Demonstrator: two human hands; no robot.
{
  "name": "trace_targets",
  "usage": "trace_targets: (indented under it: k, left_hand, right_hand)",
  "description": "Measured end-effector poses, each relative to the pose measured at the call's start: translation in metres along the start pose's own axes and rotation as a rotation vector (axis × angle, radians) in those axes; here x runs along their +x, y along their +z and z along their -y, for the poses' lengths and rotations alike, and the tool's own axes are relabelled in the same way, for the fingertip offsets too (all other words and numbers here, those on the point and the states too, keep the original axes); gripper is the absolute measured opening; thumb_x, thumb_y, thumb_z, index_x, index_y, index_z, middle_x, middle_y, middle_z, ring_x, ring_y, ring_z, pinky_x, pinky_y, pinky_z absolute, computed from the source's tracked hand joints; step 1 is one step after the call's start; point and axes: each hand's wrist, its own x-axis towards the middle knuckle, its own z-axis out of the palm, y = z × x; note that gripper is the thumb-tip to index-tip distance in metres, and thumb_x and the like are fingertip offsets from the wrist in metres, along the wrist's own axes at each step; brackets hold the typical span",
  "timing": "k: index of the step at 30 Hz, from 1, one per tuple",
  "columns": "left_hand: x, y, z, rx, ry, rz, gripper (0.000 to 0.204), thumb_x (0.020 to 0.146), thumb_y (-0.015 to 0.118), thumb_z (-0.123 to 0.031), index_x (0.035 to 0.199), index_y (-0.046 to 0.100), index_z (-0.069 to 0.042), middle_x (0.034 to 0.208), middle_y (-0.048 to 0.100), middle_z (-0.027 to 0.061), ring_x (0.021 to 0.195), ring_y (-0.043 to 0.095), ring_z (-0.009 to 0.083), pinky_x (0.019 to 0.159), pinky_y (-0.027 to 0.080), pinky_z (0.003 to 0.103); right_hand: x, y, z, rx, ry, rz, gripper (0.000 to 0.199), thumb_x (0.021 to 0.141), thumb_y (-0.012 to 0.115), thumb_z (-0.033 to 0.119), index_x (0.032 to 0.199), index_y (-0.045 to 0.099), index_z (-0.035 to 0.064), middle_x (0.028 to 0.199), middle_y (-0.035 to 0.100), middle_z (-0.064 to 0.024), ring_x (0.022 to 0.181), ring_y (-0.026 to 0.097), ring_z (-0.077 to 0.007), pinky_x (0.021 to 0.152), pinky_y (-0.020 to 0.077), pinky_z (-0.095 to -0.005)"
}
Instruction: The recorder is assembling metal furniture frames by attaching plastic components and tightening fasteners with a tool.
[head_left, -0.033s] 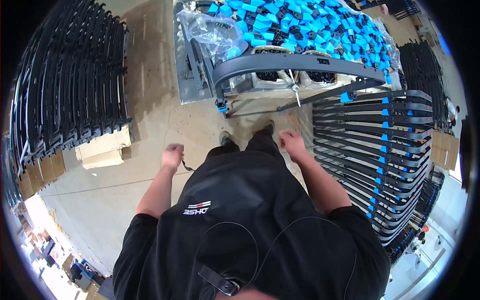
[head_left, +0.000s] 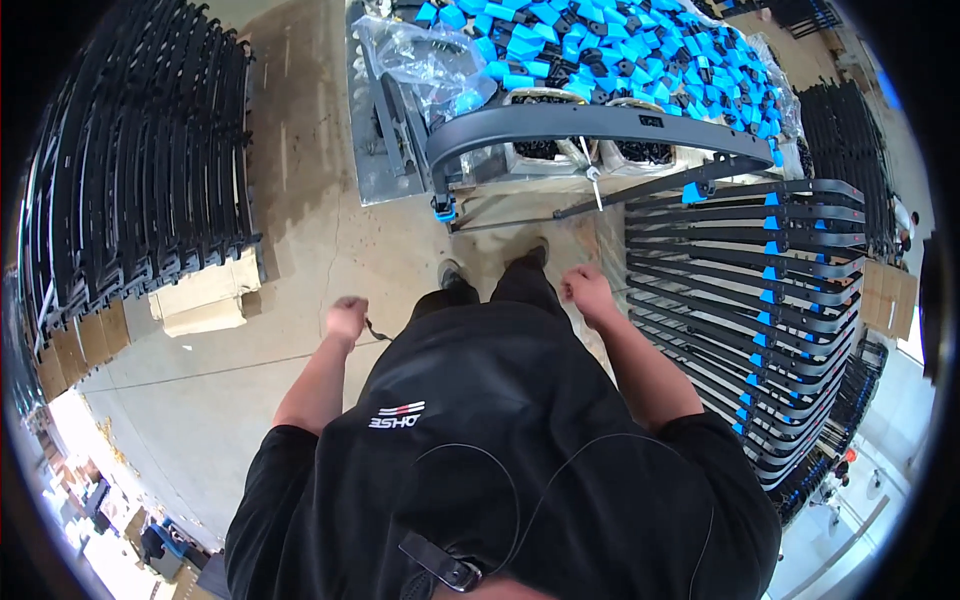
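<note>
Both my arms hang at my sides, away from the bench. My left hand [head_left: 347, 316] is loosely curled over the floor, and I see nothing in it. Beside its fingers a short black cord [head_left: 377, 331] hangs near my hip; whether they touch I cannot tell. My right hand [head_left: 588, 289] is curled into a loose fist near my right thigh, with no object showing. In front of me a curved black frame bar [head_left: 560, 122] spans the bench's near edge, with a blue-tipped end [head_left: 444, 211]. A silver wrench [head_left: 593, 176] hangs down by its middle.
Many blue-and-black plastic parts [head_left: 620, 50] pile on the bench, behind two containers of small black pieces [head_left: 643, 150]. Clear plastic wrap [head_left: 425, 60] lies at the left. Black frames stack at my right [head_left: 800, 300] and left [head_left: 150, 150]. Cardboard [head_left: 205, 295] lies under the left stack.
My right hand has shifted very slightly, and the view has moved a touch. Nothing was picked up or put down.
</note>
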Motion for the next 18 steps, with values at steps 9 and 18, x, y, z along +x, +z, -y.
trace_targets:
  k: [9,18]
  left_hand:
    - [0.015,0.022,0.131,0.238,-0.483,0.175,0.024,0.09,0.066,-0.023,0.096,0.071,-0.001,0.077,0.069,0.0109,0.067,0.066,0.0215,0.059,0.053,0.038]
    - [0.027,0.05,0.015,0.214,-0.028,0.123,0.034,0.088,0.068,-0.032,0.105,0.072,-0.002,0.096,0.074,0.0133,0.087,0.069,0.0227,0.077,0.054,0.036]
  right_hand:
    - [-0.048,-0.05,-0.075,-0.348,0.264,-0.116,0.017,0.087,0.063,0.021,0.091,0.066,0.0043,0.08,0.065,-0.0052,0.069,0.063,-0.017,0.06,0.0522,-0.0325]
    - [-0.098,0.035,0.132,-0.44,-0.829,-0.127,0.011,0.091,0.066,0.008,0.099,0.065,0.0001,0.087,0.065,-0.0106,0.078,0.064,-0.0201,0.072,0.052,-0.0343]
